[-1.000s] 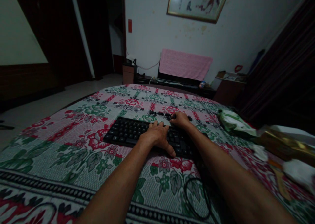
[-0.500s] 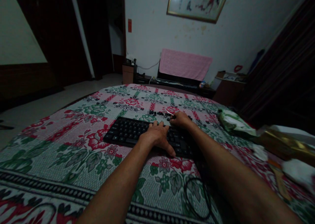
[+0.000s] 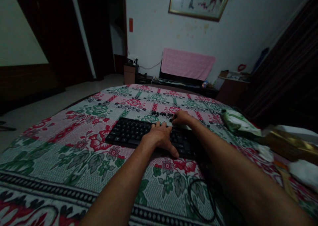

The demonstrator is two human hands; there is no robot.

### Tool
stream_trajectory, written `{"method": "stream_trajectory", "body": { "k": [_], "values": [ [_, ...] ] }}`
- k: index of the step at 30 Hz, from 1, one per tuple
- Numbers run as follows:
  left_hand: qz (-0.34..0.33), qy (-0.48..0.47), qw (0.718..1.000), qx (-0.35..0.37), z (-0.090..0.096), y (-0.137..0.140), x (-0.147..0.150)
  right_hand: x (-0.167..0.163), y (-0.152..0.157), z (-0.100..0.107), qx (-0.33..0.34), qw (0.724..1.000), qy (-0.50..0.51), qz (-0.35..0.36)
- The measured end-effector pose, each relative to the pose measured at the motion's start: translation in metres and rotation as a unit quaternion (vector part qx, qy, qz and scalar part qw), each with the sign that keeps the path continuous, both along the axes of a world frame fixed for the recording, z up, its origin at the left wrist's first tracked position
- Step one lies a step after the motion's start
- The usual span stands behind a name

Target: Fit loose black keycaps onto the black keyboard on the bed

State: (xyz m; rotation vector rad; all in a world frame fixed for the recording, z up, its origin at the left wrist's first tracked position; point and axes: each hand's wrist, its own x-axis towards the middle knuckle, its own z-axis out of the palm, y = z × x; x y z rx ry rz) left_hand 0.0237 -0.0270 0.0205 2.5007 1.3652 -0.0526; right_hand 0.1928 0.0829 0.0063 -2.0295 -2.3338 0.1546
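Note:
A black keyboard lies on the patterned bedspread. My left hand spans it, thumb at the near edge and fingers over the far edge. Just beyond the keyboard's far edge is my right hand, its fingers curled together in a pinch. What they hold is hidden. Close to those fingertips, a row of small black pieces that look like keycaps lies on the cloth. My right forearm covers the keyboard's right end. A black cable loops on the bedspread nearer to me.
On the right of the floral bedspread lie a green and white package, a gold box, crumpled white tissue and a flat wooden piece. A pink towel hangs over a dark screen beyond the bed.
A thin shiny tool that stuck out from my right hand's fingers no longer shows. The right hand has shifted slightly and turned; my left hand stays on the keyboard.

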Motion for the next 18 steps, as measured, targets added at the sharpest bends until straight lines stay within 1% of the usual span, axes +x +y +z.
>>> {"method": "stream_trajectory", "body": {
  "k": [3, 7, 10, 13, 18],
  "values": [
    [-0.001, 0.004, 1.0, -0.002, -0.001, 0.001, 0.0, -0.002, 0.002, 0.008, 0.004, 1.0, 0.002, 0.001],
    [0.001, 0.009, 1.0, -0.009, 0.0, 0.001, 0.0, -0.002, 0.006, 0.027, 0.035, 0.999, 0.016, -0.007],
    [0.001, 0.008, 1.0, -0.009, 0.001, 0.0, 0.0, 0.0, 0.008, 0.035, 0.055, 0.998, 0.022, -0.009],
    [0.001, 0.007, 1.0, -0.004, 0.002, 0.0, 0.0, 0.002, 0.01, 0.03, 0.06, 0.998, 0.015, -0.004],
    [0.003, 0.005, 1.0, 0.003, 0.0, 0.0, 0.0, 0.006, 0.011, 0.012, 0.062, 0.998, -0.006, 0.018]
  ]
}}
